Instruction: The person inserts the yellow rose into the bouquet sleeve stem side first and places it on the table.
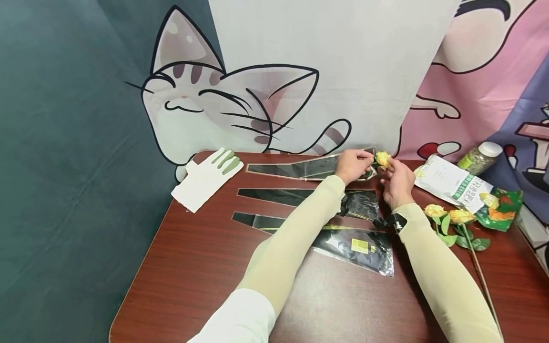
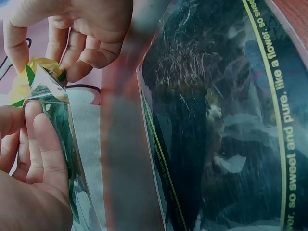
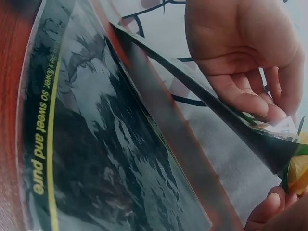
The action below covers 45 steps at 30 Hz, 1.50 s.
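At the back of the table, a yellow rose (image 1: pixel 383 159) pokes out of the wide end of a long black-and-clear flower sleeve (image 1: pixel 296 169). My left hand (image 1: pixel 353 166) pinches the sleeve at its mouth, thumb and fingers close under the bloom. On the other side, my right hand (image 1: pixel 398 183) holds the rose head between thumb and fingertips. Through the clear film (image 2: pixel 57 115), green leaves show in the left wrist view. From the right wrist, the sleeve's dark back (image 3: pixel 221 113) slants down to the yellow petals (image 3: pixel 297 173). The stem is mostly hidden inside.
Two more flat sleeves (image 1: pixel 274 195) (image 1: pixel 356 245) lie nearer me, under my forearms. White gloves with green fingertips (image 1: pixel 208 181) lie at the left. Two yellow roses (image 1: pixel 435 211) (image 1: pixel 462 216), a white-and-green packet (image 1: pixel 450 183) and a lidded jar (image 1: pixel 479 159) are at the right.
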{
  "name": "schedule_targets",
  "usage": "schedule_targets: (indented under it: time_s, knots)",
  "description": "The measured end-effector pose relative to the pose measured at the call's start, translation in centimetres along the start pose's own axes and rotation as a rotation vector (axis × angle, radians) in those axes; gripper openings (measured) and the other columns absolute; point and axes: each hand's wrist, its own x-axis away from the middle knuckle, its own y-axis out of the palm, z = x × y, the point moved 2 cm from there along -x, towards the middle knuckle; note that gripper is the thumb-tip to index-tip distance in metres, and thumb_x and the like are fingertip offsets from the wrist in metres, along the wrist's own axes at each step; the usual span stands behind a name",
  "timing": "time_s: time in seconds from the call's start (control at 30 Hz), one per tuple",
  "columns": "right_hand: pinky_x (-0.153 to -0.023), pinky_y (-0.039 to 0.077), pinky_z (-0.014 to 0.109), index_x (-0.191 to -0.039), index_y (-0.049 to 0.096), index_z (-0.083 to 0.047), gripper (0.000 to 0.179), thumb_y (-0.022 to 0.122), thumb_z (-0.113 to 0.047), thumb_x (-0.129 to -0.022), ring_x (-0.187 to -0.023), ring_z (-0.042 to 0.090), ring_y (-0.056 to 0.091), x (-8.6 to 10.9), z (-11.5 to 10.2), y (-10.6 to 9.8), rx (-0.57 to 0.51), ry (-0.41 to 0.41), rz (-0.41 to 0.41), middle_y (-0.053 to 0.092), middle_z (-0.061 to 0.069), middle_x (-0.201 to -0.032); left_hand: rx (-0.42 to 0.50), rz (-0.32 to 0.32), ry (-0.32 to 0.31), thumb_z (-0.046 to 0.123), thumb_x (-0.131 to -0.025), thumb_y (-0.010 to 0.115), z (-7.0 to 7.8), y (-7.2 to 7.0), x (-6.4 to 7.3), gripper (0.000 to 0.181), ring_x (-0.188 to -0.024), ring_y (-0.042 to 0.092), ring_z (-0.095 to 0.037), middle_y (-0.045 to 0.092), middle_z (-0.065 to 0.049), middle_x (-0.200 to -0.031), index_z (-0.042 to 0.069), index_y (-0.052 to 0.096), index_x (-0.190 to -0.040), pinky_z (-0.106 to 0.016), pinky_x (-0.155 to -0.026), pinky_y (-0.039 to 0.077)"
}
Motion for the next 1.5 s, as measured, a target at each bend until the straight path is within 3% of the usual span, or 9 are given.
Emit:
schedule_targets:
  time_s: [0.37, 0.63, 0.8, 1.07, 1.3, 1.5]
  knots:
    - [-0.04, 0.041, 0.022, -0.083, 0.07, -0.011, 0.011, 0.075, -0.01, -0.092, -0.055, 0.009, 0.056, 0.2, 0.4, 0.2, 0.09, -0.045, -0.01, 0.061, -0.004, -0.066, 0.031, 0.001, -0.003, 0.016, -0.1, 0.075, 0.0, 0.1, -0.1, 0.011, -0.059, 0.068, -0.002, 0.078, 0.002, -0.075, 0.014, 0.084, -0.105, -0.014, -0.055, 0.055]
    - [-0.041, 0.041, 0.021, -0.097, 0.073, -0.012, 0.005, 0.073, -0.007, -0.095, -0.054, 0.007, 0.055, 0.4, 0.5, 0.1, 0.128, -0.045, -0.065, 0.065, -0.004, -0.07, 0.051, -0.006, -0.002, 0.015, -0.1, 0.074, -0.1, -0.1, -0.3, 0.011, -0.061, 0.069, -0.004, 0.078, 0.001, -0.076, 0.012, 0.084, -0.104, -0.015, -0.054, 0.055]
    - [-0.04, 0.041, 0.019, -0.097, 0.075, -0.009, 0.007, 0.072, -0.003, -0.096, -0.051, 0.004, 0.052, 0.2, 0.5, -0.1, 0.14, -0.054, -0.094, 0.065, -0.004, -0.072, 0.059, -0.013, -0.003, 0.016, -0.1, 0.075, -0.1, -0.3, -0.2, 0.011, -0.066, 0.073, -0.01, 0.078, 0.001, -0.077, 0.012, 0.084, -0.105, -0.016, -0.055, 0.055]
    - [-0.042, 0.044, 0.019, -0.113, 0.077, -0.005, 0.021, 0.077, 0.0, -0.093, -0.052, 0.006, 0.055, -0.1, 1.0, -0.4, 0.256, -0.084, -0.126, 0.071, -0.006, -0.082, 0.024, -0.03, -0.002, 0.019, -0.101, 0.075, -0.2, -0.6, -0.2, 0.013, -0.065, 0.072, -0.007, 0.081, 0.002, -0.084, 0.014, 0.084, -0.108, -0.015, -0.057, 0.056]
    - [-0.045, 0.049, 0.02, -0.101, 0.083, -0.016, 0.013, 0.08, -0.006, -0.094, -0.053, 0.006, 0.063, -0.2, 1.0, -0.3, 0.327, -0.076, -0.214, 0.078, -0.009, -0.08, 0.012, -0.037, 0.018, 0.021, -0.1, 0.076, -0.1, -0.8, -0.2, 0.015, -0.064, 0.072, -0.008, 0.081, 0.002, -0.084, 0.014, 0.084, -0.11, -0.017, -0.056, 0.056]
    - [-0.046, 0.049, 0.019, -0.091, 0.083, -0.027, 0.025, 0.072, -0.006, -0.098, -0.052, 0.005, 0.064, -0.2, 0.9, -0.2, 0.427, -0.009, -0.3, 0.077, -0.01, -0.073, 0.022, -0.058, -0.001, 0.02, -0.1, 0.075, -0.2, -0.8, 0.2, 0.016, -0.065, 0.071, -0.008, 0.079, 0.001, -0.079, 0.012, 0.084, -0.111, -0.016, -0.055, 0.052]
